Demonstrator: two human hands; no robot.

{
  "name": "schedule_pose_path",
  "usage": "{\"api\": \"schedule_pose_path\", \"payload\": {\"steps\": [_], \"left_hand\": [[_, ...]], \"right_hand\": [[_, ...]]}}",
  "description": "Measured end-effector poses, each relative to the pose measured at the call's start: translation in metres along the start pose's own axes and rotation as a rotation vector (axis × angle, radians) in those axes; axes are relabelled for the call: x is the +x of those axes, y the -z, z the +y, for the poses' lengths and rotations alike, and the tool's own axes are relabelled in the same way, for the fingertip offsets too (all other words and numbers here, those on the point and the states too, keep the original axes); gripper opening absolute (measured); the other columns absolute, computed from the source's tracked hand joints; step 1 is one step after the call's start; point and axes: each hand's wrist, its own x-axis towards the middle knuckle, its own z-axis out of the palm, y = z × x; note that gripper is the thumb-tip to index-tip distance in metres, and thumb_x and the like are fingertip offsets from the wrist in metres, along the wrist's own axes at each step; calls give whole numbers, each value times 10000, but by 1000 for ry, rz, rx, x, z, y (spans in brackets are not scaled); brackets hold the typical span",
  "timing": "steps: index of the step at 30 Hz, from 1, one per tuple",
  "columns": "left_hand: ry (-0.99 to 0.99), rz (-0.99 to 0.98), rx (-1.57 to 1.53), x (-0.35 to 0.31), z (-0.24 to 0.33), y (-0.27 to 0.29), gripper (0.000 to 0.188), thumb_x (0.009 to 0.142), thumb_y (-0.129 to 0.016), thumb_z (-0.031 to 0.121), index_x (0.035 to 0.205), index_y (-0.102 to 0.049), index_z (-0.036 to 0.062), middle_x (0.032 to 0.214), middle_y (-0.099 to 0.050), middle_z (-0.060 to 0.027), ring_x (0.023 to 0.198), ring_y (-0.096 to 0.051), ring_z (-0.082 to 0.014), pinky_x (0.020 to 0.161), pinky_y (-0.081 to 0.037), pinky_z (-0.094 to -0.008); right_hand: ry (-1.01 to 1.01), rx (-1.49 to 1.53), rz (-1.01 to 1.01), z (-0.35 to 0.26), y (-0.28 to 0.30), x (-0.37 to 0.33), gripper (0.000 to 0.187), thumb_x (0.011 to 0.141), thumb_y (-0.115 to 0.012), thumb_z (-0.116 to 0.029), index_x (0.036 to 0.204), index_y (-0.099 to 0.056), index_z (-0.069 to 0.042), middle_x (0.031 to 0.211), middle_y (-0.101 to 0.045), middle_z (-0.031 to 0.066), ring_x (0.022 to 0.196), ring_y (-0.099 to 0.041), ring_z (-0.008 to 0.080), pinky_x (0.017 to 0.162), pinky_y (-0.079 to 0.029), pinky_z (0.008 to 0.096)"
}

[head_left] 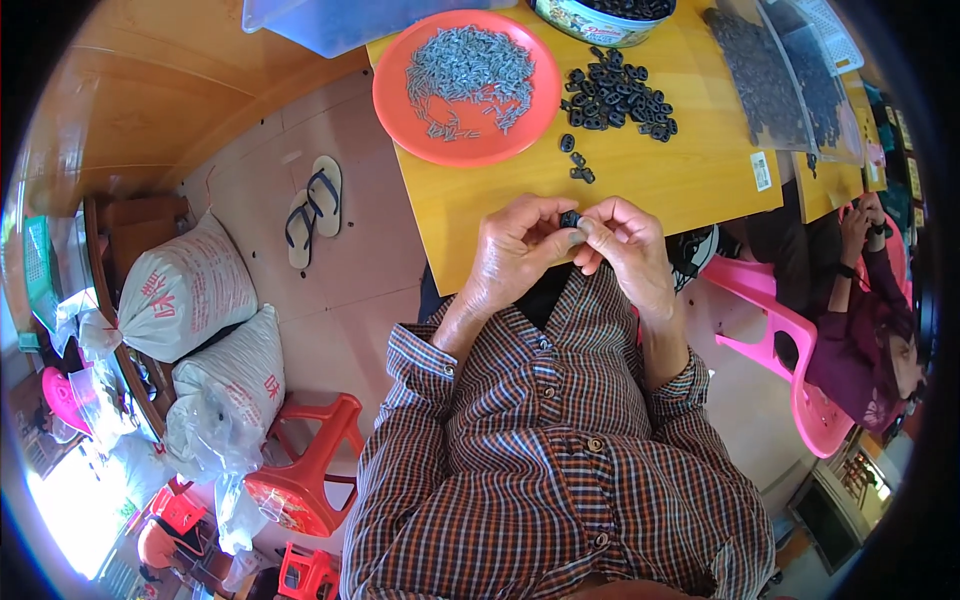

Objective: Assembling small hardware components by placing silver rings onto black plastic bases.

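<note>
Both hands are up close together just off the table edge, fingers bunched in tight. Left hand (515, 245) has thumb and forefinger pinched on a small black piece (570, 217), so that's where the part is: right between the two hands. Right hand (632, 250) has its fingertips crowded up against the same piece, but honestly can't tell if they're gripping it or just touching, or if something tiny is tucked in there.

Going clock-face from the hands: at 12, on the yellow table (690, 185), there's a short trail of loose pieces (568, 143), and just past it toward 12:30 a pile of black pieces (615, 95). Beyond that, a round tub (590, 27) with more black bits in it. At 11 sits an orange-red plate (397, 112) with a heap of thin grey pins (475, 65), a few straggling toward its near side. Around 2, see-through holders (785, 60) full of dark stuff, too blurry to make out. Flip-flops (327, 195) on the floor at 9, pink chair (745, 278) at 4 with another person (850, 365) beside it.
</note>
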Motion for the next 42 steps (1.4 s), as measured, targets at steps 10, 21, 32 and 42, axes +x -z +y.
{"api": "schedule_pose_path", "payload": {"steps": [10,21,32,42], "left_hand": [[-387,103,859,1,6,0,272,757,-669,59,1022,-628,16,875,-533,-112,786,-589,-292,651,-509,-389],[-388,172,1024,3,10,7,302,751,-661,101,1030,-610,-1,884,-495,-119,793,-561,-277,616,-493,-390],[-538,426,1244,37,28,29,368,692,-756,243,1000,-678,57,987,-543,-78,952,-496,-288,844,-379,-437],[-513,395,1217,48,4,40,391,697,-749,300,978,-670,40,1049,-529,-95,976,-471,-303,900,-314,-504]], "right_hand": [[986,-352,202,-76,-36,-74,276,766,-645,72,1038,-628,26,820,-642,125,561,-598,135,479,-473,206],[910,-235,-382,-139,-41,-103,475,824,-695,-393,932,-567,51,769,-618,136,584,-628,209,544,-554,268],[1169,-5,-180,-108,-78,-90,208,778,-682,-9,931,-730,-142,929,-639,112,491,-564,122,401,-469,199],[1266,41,-440,-119,-77,-83,271,725,-677,18,952,-720,-124,816,-652,127,472,-543,107,362,-387,199]]}}
